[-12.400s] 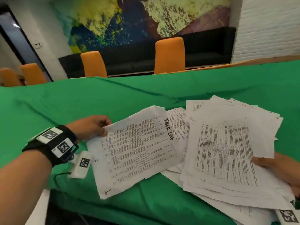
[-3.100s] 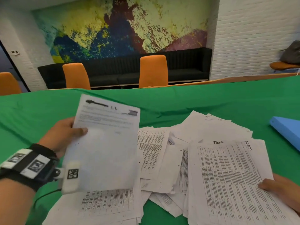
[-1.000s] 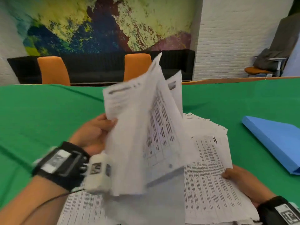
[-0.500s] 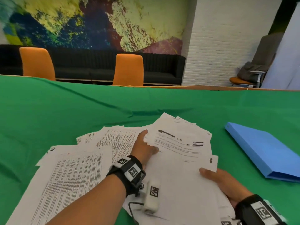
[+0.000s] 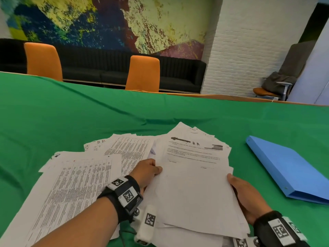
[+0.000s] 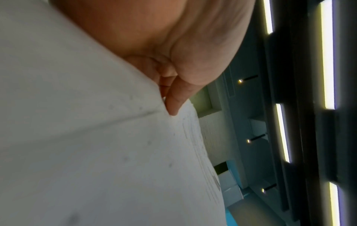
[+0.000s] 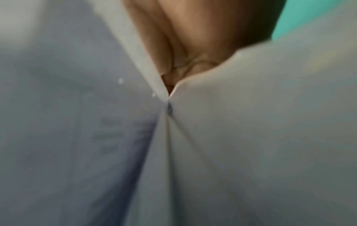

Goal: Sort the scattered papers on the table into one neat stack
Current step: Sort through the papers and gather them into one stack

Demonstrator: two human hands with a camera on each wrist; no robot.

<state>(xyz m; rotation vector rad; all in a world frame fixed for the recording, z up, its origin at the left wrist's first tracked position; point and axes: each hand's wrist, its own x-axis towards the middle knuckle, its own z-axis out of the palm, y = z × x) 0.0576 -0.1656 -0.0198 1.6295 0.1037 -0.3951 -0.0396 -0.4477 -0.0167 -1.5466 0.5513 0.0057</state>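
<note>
A loose pile of white printed papers (image 5: 194,177) lies on the green tablecloth, topped by a sheet marked "H.R". My left hand (image 5: 149,171) grips the pile's left edge, thumb on top; in the left wrist view its fingers (image 6: 173,104) press against the paper (image 6: 96,137). My right hand (image 5: 238,188) holds the right edge, thumb on top, fingers hidden beneath. The right wrist view is blurred, with paper (image 7: 251,137) folded around the palm. More scattered sheets (image 5: 76,184) fan out to the left.
A blue binder (image 5: 288,168) lies shut on the cloth to the right of the pile. The green cloth (image 5: 71,113) stretches far back. Orange chairs (image 5: 143,73) stand behind the table's far edge.
My left hand brought lifted sheets down onto the right-hand pile, then slid from lying on top to gripping the left edge. The right hand stayed at the right edge.
</note>
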